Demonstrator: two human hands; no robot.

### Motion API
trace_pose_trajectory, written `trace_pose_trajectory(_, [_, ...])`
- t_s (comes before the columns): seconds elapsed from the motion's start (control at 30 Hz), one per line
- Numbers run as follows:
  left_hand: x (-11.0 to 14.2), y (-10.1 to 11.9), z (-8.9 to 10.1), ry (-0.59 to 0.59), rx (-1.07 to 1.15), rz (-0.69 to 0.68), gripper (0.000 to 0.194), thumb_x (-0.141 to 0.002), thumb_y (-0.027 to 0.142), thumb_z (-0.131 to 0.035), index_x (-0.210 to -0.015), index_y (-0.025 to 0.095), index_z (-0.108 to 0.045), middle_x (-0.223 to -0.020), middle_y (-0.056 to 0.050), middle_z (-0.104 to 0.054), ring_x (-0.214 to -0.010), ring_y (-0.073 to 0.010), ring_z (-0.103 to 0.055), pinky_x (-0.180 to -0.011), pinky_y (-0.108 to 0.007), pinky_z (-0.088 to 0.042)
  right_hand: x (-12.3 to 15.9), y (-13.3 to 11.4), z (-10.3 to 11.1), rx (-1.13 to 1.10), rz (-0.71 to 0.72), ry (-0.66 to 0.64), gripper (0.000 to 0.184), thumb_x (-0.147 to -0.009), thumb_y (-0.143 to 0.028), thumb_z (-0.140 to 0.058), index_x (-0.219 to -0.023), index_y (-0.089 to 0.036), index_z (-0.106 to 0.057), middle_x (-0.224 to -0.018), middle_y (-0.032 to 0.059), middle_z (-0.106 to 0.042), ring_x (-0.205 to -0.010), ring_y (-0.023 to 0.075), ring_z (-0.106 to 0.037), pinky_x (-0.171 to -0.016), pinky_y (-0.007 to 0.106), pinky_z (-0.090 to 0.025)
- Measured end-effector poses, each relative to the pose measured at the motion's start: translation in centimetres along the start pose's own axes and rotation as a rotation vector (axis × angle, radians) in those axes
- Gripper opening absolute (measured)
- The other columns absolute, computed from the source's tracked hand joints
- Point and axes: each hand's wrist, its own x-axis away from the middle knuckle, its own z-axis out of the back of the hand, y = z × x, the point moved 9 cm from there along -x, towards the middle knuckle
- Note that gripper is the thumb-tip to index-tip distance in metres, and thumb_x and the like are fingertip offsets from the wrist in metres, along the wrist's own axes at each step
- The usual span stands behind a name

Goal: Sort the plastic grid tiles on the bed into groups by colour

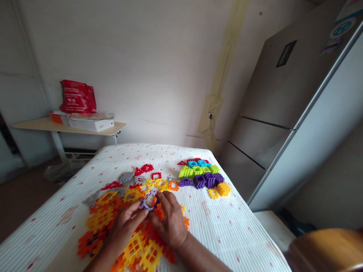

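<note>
Centrally, a purple openwork plastic piece with notched edges (149, 200) is held just above a loose pile of flat interlocking plastic pieces (100, 218) in orange, yellow and red, on the near part of the surface (227, 226), which is covered by a ribbed white cloth with red specks. The left hand (127, 219) is nearly closed, thumb and fingertips pinching the left edge of the purple piece; the right hand (170, 219) curls over from the other side, its fingers bent and closed on the right edge. Beyond the hands, grey notched pieces (126, 177) and red notched pieces (144, 169) lie at the far edge of the pile. To the right, apart from it, pieces sit grouped by colour: red ones farthest, then cyan stacks (202, 163), lime green stacks (195, 172), dark purple stacks (209, 180), and nearest, a yellow-orange stack (224, 189) beside a flat yellow piece (213, 193). Farther off at left, a light wooden side table (45, 125) carries a white cardboard box (92, 124) and a shiny red bag (76, 96) printed with white lettering too small to read. At right, a grey refrigerator (272, 87) bears a dark rectangular panel (286, 53) and, near its top, a sticker with a round blue emblem (342, 27); its words and any brand are illegible.
</note>
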Motion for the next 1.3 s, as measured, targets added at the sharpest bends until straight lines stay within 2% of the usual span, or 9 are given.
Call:
trace_pose_trajectory(0.13, [-0.1,0.0,0.1,0.02,-0.007,0.007,0.038,-0.06,0.051,-0.071,-0.077,0.018,-0.064,-0.075,-0.004,-0.07,-0.076,-0.0233,-0.067,-0.069,-0.03,-0.054,-0.3,0.4,0.1,0.045,0.033,-0.012,0.058,-0.083,-0.03,-0.056,-0.136,-0.019,-0.038,-0.112,0.0109,-0.057,-0.099,0.0217,-0.056,-0.085,0.035,-0.05])
trace_pose_trajectory(0.23, [-0.1,-0.2,0.7,0.069,-0.016,0.033,0.044,-0.057,0.056,-0.071,-0.078,0.018,-0.064,-0.073,-0.005,-0.07,-0.073,-0.023,-0.067,-0.067,-0.03,-0.055,-1.2,2.7,2.7,0.196,0.002,0.089,0.045,-0.083,-0.03,-0.055,-0.126,-0.018,-0.05,-0.111,0.0113,-0.06,-0.099,0.0219,-0.057,-0.086,0.035,-0.049])
trace_pose_trajectory(0.33, [0.0,-0.4,1.2,0.1,-0.016,0.062,0.05,-0.056,0.059,-0.07,-0.083,0.018,-0.064,-0.075,-0.006,-0.071,-0.072,-0.0233,-0.068,-0.067,-0.031,-0.056,-1.9,7.2,7.2,0.452,-0.179,0.214,0.029,-0.083,-0.028,-0.055,-0.108,-0.015,-0.062,-0.1,0.0114,-0.064,-0.092,0.0217,-0.06,-0.082,0.033,-0.048])
trace_pose_trajectory(0.43, [0.0,-0.3,1.3,0.096,-0.025,0.048,0.049,-0.055,0.061,-0.07,-0.08,0.018,-0.063,-0.075,-0.006,-0.071,-0.072,-0.0229,-0.068,-0.068,-0.03,-0.056,-2.0,12.0,10.7,0.681,-0.419,0.165,0.022,-0.082,-0.025,-0.056,-0.097,-0.013,-0.066,-0.089,0.0101,-0.067,-0.082,0.0206,-0.062,-0.072,0.028,-0.047])
trace_pose_trajectory(0.5, [0.0,-0.3,1.2,0.095,-0.026,0.038,0.05,-0.055,0.061,-0.07,-0.08,0.018,-0.063,-0.075,-0.005,-0.071,-0.073,-0.0227,-0.068,-0.069,-0.03,-0.056,-1.7,14.2,11.8,0.771,-0.536,0.092,0.019,-0.081,-0.024,-0.056,-0.09,-0.013,-0.068,-0.086,0.0102,-0.067,-0.079,0.0204,-0.063,-0.066,0.026,-0.045])
trace_pose_trajectory(0.67, [-0.1,-0.3,1.1,0.101,-0.031,0.059,0.054,-0.052,0.063,-0.07,-0.08,0.017,-0.063,-0.075,-0.006,-0.071,-0.073,-0.0235,-0.068,-0.069,-0.031,-0.056,-1.2,16.0,11.7,0.858,-0.647,-0.015,0.019,-0.083,-0.026,-0.054,-0.086,-0.014,-0.067,-0.086,0.0108,-0.067,-0.074,0.0201,-0.064,-0.057,0.025,-0.041])
trace_pose_trajectory(1.03, [-0.2,-0.9,1.1,0.087,-0.056,0.042,0.053,-0.055,0.063,-0.069,-0.081,0.017,-0.063,-0.074,-0.005,-0.071,-0.071,-0.0221,-0.067,-0.07,-0.03,-0.055,-0.7,16.9,10.3,0.901,-0.627,-0.015,0.017,-0.083,-0.027,-0.053,-0.082,-0.015,-0.065,-0.081,0.0091,-0.066,-0.069,0.0194,-0.063,-0.053,0.025,-0.038])
trace_pose_trajectory(1.3, [-0.4,-0.9,1.1,0.058,-0.063,0.006,0.044,-0.06,0.058,-0.068,-0.078,0.018,-0.064,-0.074,-0.005,-0.071,-0.072,-0.0224,-0.067,-0.07,-0.03,-0.055,-0.9,16.7,10.1,0.899,-0.651,-0.046,0.017,-0.083,-0.029,-0.053,-0.084,-0.015,-0.063,-0.084,0.0088,-0.064,-0.069,0.0172,-0.062,-0.052,0.024,-0.035])
